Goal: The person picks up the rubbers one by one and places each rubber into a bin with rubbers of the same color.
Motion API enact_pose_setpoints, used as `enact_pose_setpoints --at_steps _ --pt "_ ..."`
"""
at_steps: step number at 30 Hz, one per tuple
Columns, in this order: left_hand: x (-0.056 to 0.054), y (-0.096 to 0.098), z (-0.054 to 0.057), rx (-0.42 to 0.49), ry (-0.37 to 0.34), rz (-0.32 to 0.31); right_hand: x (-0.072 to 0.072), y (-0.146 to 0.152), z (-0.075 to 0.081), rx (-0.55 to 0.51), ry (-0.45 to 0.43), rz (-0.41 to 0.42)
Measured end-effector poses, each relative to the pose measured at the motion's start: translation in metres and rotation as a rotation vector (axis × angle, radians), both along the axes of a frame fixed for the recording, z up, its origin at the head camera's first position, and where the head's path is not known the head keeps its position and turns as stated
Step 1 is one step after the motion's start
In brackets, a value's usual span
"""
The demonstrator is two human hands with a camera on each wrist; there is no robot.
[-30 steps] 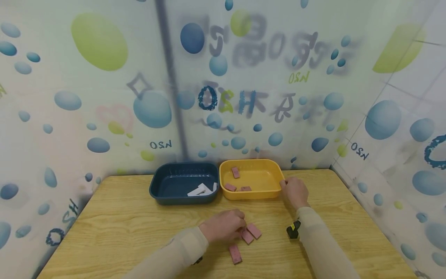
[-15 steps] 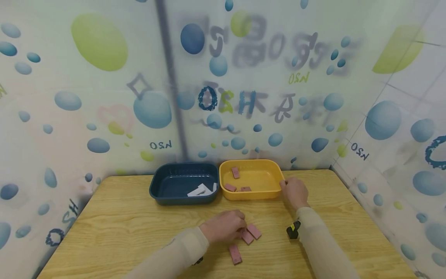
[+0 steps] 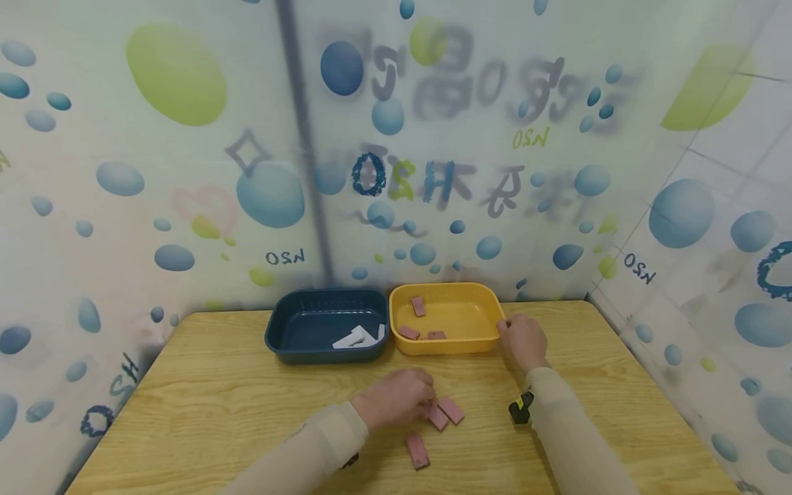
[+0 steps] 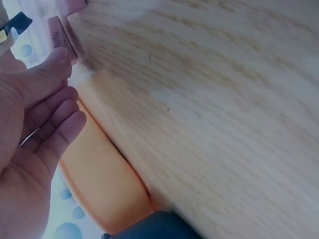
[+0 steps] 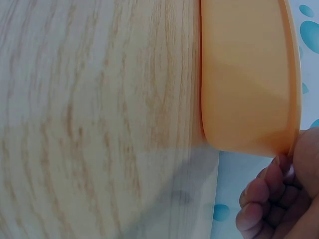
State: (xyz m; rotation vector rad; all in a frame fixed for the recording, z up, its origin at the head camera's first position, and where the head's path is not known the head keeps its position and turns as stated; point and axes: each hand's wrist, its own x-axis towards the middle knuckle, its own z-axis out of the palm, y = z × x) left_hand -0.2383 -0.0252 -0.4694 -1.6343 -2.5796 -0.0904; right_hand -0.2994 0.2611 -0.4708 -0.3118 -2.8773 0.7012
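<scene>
My left hand (image 3: 396, 397) is over the table in the head view, beside a small group of flat pink blocks (image 3: 452, 410). In the left wrist view its thumb lies against a speckled pink block (image 4: 61, 37), which it pinches; the index fingertip is mostly hidden. A separate pink block (image 3: 417, 450) lies nearer the front. My right hand (image 3: 524, 342) grips the right rim of a yellow tray (image 3: 447, 346) between thumb and curled fingers, as the right wrist view also shows. Several pink blocks (image 3: 418, 306) lie inside that tray.
A dark blue tray (image 3: 328, 355) stands directly left of the yellow one and holds several white blocks (image 3: 355, 338). Both sit at the back edge of the wooden table (image 3: 204, 405), against a wall covering (image 3: 396, 254) patterned with drops.
My left hand has shifted very slightly up and left in the head view over the last half second. The right hand and both trays stay where they were.
</scene>
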Motion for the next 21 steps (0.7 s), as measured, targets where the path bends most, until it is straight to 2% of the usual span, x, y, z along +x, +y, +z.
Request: enact_pose_setpoints --at_steps 5,7,15,21 --pt "-0.002 -0.001 0.002 0.023 0.002 -0.015 0.0 -0.001 0.001 0.003 -0.002 -0.004" --pt "-0.003 -0.002 0.004 0.034 -0.022 -0.006 0.0 -0.001 0.002 0.004 -0.003 -0.007" --pt "-0.003 -0.004 0.009 0.078 -0.041 0.02 0.002 -0.002 0.003 0.0 -0.003 -0.004" --pt "-0.004 -0.006 0.012 0.141 0.004 0.016 0.002 -0.002 0.003 0.0 -0.006 -0.008"
